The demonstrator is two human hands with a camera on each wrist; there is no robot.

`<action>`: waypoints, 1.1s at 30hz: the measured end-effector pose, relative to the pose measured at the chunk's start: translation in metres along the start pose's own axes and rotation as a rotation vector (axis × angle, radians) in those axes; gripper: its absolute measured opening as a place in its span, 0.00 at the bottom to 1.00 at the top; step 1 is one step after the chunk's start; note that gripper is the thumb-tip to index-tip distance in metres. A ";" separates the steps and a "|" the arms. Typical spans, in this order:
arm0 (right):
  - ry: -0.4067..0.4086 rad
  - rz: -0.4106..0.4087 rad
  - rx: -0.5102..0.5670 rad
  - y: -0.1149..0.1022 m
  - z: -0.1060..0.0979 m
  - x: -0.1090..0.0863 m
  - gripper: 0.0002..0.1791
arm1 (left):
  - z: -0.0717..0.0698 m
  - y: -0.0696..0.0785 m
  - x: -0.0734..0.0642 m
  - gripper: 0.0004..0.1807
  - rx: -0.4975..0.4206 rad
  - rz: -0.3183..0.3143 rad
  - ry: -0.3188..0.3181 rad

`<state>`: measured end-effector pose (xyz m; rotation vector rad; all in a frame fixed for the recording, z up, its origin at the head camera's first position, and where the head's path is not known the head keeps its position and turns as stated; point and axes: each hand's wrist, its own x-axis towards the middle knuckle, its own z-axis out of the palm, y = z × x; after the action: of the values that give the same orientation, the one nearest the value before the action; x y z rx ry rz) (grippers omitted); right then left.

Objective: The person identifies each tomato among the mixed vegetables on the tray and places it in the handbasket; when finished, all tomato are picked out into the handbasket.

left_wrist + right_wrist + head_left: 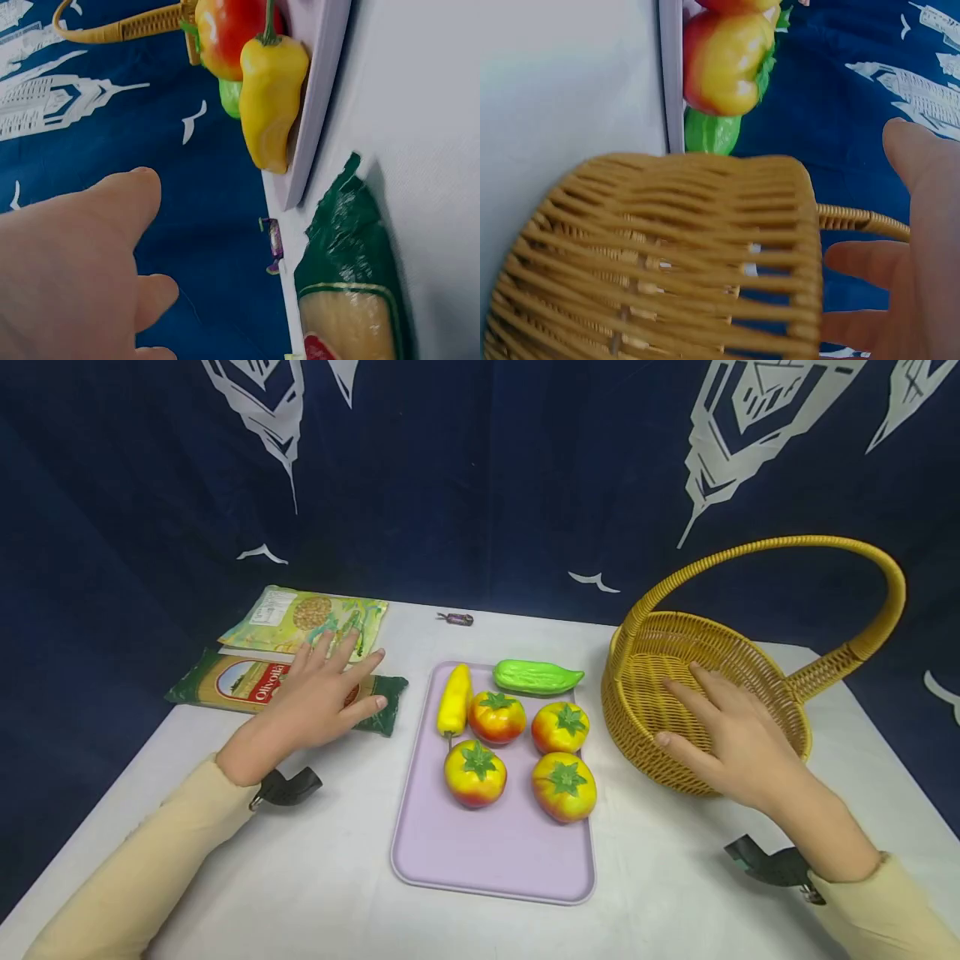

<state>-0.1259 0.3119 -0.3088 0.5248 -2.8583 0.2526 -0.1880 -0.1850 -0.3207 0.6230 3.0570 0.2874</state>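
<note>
My left hand (312, 697) is held with fingers spread above a green pasta bag (225, 683) and a yellow-green food packet (303, 618) at the left. My right hand (738, 739), fingers extended and holding nothing, hovers over the near side of a wicker basket (622, 727) with a tall handle. Between the hands lies a lilac tray (491, 852). It carries a yellow pepper (453, 702), a green ridged vegetable (536, 677) and several yellow-red tomatoes (564, 787). In the left wrist view the yellow pepper (274, 97) sits against the tray's rim.
A small purple wrapped candy (456, 619) lies at the back edge of the white table (315, 877). Behind it hangs a dark blue curtain (480, 485) with white prints. Black wrist mounts (288, 787) stick out below both hands.
</note>
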 end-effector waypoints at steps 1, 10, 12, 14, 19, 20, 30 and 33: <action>0.010 -0.016 0.006 -0.002 0.001 0.000 0.39 | 0.001 0.001 -0.001 0.39 -0.002 0.006 0.001; 0.084 -0.152 0.042 -0.018 0.009 0.001 0.37 | 0.012 0.009 -0.009 0.38 -0.017 0.068 0.000; 0.102 -0.184 0.059 -0.021 0.010 0.002 0.37 | 0.015 0.011 -0.011 0.38 -0.021 0.075 -0.008; 0.123 -0.216 0.075 -0.023 0.012 0.002 0.36 | 0.018 0.012 -0.012 0.39 -0.029 0.079 -0.019; 0.163 -0.278 0.106 -0.028 0.016 0.003 0.34 | 0.025 0.016 -0.018 0.40 -0.048 0.097 -0.035; 0.169 -0.290 0.111 -0.028 0.017 0.003 0.34 | 0.026 0.017 -0.019 0.40 -0.055 0.104 -0.037; 0.252 -0.461 0.164 -0.039 0.032 0.006 0.32 | 0.038 0.026 -0.033 0.38 -0.079 0.189 -0.060; 0.282 -0.505 0.187 -0.043 0.037 0.007 0.35 | 0.043 0.029 -0.038 0.37 -0.092 0.222 -0.067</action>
<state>-0.1234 0.2620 -0.3372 1.1209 -2.3477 0.4595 -0.1396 -0.1660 -0.3587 0.9471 2.8933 0.3977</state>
